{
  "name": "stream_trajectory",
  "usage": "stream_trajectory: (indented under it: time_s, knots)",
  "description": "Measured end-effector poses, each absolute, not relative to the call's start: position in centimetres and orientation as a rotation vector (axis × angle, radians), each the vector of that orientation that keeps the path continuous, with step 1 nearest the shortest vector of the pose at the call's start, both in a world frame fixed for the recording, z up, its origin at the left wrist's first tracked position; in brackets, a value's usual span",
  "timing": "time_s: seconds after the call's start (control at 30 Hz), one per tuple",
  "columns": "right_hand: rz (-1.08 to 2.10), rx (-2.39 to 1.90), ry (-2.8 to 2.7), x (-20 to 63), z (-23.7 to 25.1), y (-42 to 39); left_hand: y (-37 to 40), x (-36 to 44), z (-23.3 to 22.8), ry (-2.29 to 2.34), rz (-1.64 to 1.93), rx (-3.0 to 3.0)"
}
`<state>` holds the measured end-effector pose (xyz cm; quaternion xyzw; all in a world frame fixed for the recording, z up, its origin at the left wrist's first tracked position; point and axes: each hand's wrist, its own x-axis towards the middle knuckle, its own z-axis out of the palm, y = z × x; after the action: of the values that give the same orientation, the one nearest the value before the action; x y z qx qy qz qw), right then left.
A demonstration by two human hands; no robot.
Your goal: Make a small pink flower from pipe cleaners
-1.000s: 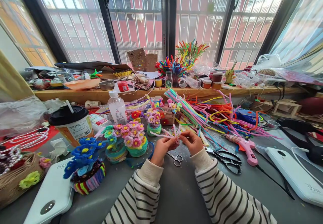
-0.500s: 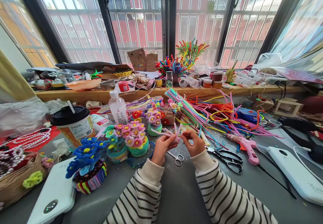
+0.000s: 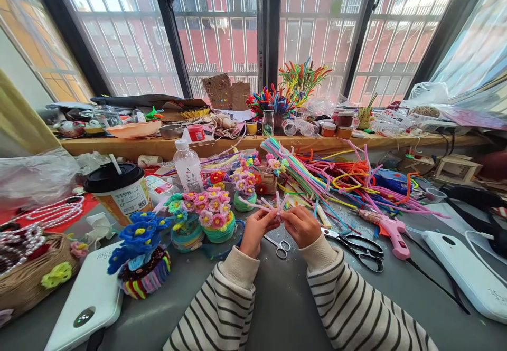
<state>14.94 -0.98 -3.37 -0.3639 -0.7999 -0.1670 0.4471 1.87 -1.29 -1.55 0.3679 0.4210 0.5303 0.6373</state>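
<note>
pink stems [image 3: 278,202], one cluster: between both hands, above the table [image 3: 277,303], ends splayed upward and leftward.
left hand [image 3: 258,229]: thumb and forefinger pinching the cluster.
right hand [image 3: 303,227]: fingertips pressed together, pinching its right side.
scissors [image 3: 282,249], small: on the table, between the wrists.
step, as judged: shaping by finger.
next move, as judged: calls for a firm left pinch, fine right-hand bends.

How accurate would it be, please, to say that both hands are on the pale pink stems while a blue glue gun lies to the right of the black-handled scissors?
Nearly: the head view shows a pink glue gun, not a blue one. It does lie right of the black-handled scissors, with the left hand and right hand both on the pale pink stems.
</note>
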Motion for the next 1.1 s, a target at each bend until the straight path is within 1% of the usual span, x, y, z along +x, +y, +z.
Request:
stream_trajectory:
  time_s: [0.17,0.3,0.43,0.63,0.77,0.93,1.0,1.03,1.1]
  knots:
    - [-0.414,-0.918,-1.989,14.98,-3.37,-0.92,-1.23,1.84,-1.55,0.941,1.227,0.825]
    - [-0.284,-0.919,-1.959,14.82,-3.26,-1.00,-1.19,1.75,-1.57,0.936,1.223,0.867]
    - [0.058,-1.033,-1.762,14.46,-3.23,-1.05,-1.12,1.67,-1.64,0.938,1.229,0.872]
    - [0.717,-1.156,-1.484,14.54,-3.59,-0.60,-1.15,1.88,-1.61,0.978,1.239,0.949]
    - [1.278,-1.085,-1.172,14.65,-3.59,-0.21,-1.12,2.03,-1.77,1.020,1.266,1.097]
    - [1.780,-0.949,-0.817,14.36,-3.09,-0.48,-1.33,2.10,-1.55,1.022,1.322,1.266]
    - [1.919,-0.865,-0.746,14.24,-2.87,-0.70,-1.45,2.12,-1.30,1.036,1.351,1.315]
    - [1.921,-0.845,-0.755,14.19,-2.79,-0.78,-1.48,2.12,-1.21,1.037,1.355,1.312]
    - [1.817,-0.865,-0.848,14.16,-2.68,-0.86,-1.47,2.07,-1.12,1.028,1.347,1.240]
